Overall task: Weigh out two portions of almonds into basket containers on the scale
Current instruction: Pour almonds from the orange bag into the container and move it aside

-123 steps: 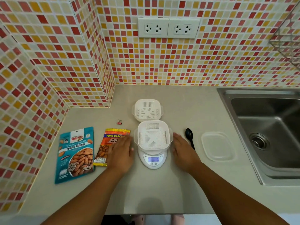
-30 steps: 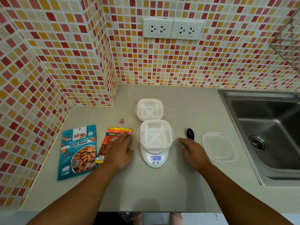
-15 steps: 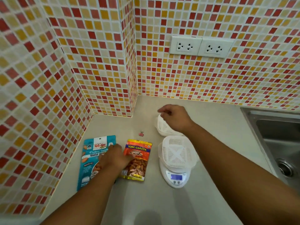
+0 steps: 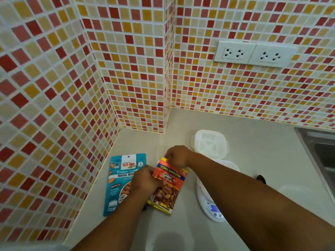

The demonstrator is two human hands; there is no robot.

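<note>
Tiled counter: left hand [image 4: 145, 180] grips orange almond packet [image 4: 168, 185] (salted); right hand [image 4: 176, 156] pinches its top edge.

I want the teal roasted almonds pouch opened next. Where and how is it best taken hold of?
Probably the teal pouch by its top strip, from the far wall side: it lies flat, label up, and that end is bare, while the left hand covers its right edge.

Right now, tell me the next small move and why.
Probably tear open the orange salted-almonds packet: the left hand grips its left edge, the right hand pinches its top corner, and the white slotted basket behind holds no almonds yet.
</note>
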